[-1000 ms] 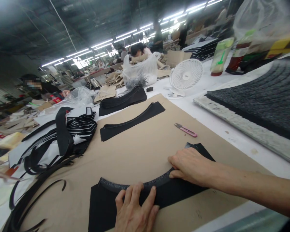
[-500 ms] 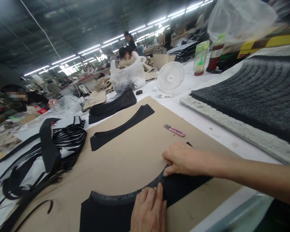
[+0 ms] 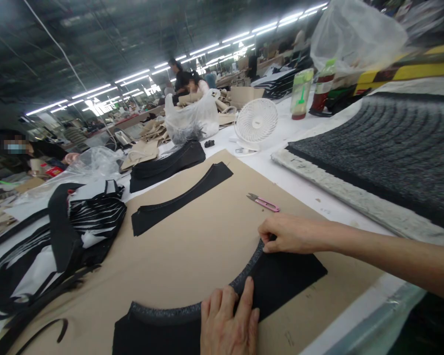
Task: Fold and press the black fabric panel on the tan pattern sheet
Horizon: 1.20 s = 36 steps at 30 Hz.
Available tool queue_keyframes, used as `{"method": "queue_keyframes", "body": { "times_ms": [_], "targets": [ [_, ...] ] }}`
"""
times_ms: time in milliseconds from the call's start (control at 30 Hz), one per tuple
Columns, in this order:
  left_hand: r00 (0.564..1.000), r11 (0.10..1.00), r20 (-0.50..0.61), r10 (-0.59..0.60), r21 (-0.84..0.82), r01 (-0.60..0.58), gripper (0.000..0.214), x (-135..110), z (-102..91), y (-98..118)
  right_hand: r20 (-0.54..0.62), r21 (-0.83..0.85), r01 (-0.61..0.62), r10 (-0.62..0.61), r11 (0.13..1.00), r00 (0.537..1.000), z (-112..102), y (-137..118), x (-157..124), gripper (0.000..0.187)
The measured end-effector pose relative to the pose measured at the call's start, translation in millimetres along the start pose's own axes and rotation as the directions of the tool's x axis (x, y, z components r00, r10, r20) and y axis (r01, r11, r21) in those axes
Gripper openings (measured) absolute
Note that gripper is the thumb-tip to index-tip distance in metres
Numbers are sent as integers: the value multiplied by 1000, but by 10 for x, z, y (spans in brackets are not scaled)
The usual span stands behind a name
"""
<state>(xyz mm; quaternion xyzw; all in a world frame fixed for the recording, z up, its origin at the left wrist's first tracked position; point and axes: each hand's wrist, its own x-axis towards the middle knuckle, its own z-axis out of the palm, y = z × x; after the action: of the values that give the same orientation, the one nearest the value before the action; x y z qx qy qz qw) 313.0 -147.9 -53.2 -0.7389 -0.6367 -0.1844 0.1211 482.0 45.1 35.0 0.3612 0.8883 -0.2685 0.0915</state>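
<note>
A black curved fabric piece lies on the brown board, its inner curve edged by a speckled grey folded strip. My left hand rests on the piece with fingers stretched out, fingertips at the folded edge. Farther along the same curve, my right hand has its fingers closed in a pinch on the edge near the upper right end. Pink-handled thread snips lie just beyond the right hand. A second black curved piece lies flat farther up the board.
Black pieces are stacked behind the board. At left is a heap of black-and-white strips. A white fan, a green-lidded bottle and a red drink bottle stand behind. Dark overlapping sheets lie right. Other people work farther off.
My right hand has slid along the curved edge toward its upper right end, uncovering more of the folded strip. My left hand stays on the piece, its fingers slightly more spread.
</note>
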Motion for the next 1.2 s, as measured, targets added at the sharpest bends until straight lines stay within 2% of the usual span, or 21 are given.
{"method": "queue_keyframes", "body": {
  "times_ms": [400,700,833,967,1067,1200],
  "targets": [
    [1000,998,-13,9,57,-9,40,-9,32,10,-21,-138,-91,89,986,996,-38,-192,-79,10],
    [1000,998,-24,-11,58,12,35,81,-28,59,-102,-195,-105,86,975,991,53,-80,-103,20],
    [1000,999,-6,-30,-18,30,30,221,-52,183,-138,-193,-83,57,978,989,115,-38,-139,20],
    [999,994,47,15,-112,-9,48,430,-2,370,-180,-142,-56,29,988,983,184,14,-138,18],
    [993,992,92,70,-111,-60,48,515,84,466,-212,-51,-42,30,998,977,211,89,-115,18],
    [997,995,51,-51,-80,55,45,489,229,523,-168,186,-22,54,982,984,204,237,-105,19]
  ]
}}
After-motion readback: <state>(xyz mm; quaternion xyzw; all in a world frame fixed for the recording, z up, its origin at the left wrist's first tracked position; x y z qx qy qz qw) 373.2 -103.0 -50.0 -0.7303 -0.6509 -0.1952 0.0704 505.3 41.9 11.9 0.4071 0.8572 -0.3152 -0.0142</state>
